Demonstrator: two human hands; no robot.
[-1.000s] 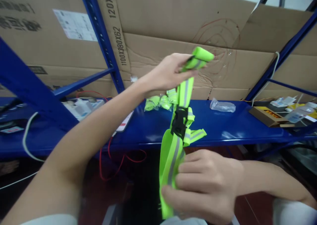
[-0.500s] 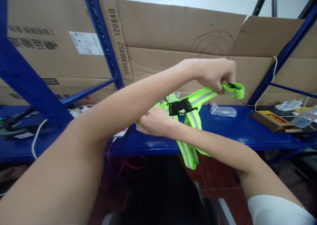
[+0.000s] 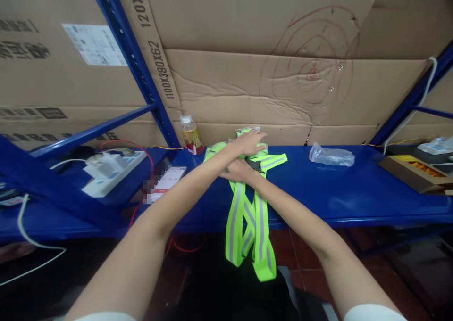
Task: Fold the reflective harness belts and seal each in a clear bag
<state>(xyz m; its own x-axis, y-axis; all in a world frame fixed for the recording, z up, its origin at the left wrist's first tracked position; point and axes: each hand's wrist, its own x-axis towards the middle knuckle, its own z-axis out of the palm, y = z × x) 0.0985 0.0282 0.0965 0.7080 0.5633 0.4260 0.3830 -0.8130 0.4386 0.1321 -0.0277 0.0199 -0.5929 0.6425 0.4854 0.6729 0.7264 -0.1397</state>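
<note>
A neon-green reflective strap harness (image 3: 247, 226) with grey bands lies on the blue shelf (image 3: 347, 193), and its long loops hang over the front edge. My arms are crossed above it. My left hand (image 3: 250, 141) lies flat with fingers stretched out on the folded top of the straps near the back wall. My right hand (image 3: 236, 171) rests on the straps just beneath my left wrist, beside the black buckle (image 3: 257, 165). Its fingers are hidden under my left forearm.
A small bottle (image 3: 191, 135) stands at the back beside the slanted blue rack post (image 3: 141, 71). A phone (image 3: 166, 182) and a white power strip (image 3: 109, 172) lie to the left, with a red cable. A clear plastic bag (image 3: 331, 155) and an open carton (image 3: 414, 172) lie to the right. Cardboard sheets line the back.
Both hands have come down from holding the harness stretched in the air. The harness now lies on the shelf, with my left hand flattened on it.
</note>
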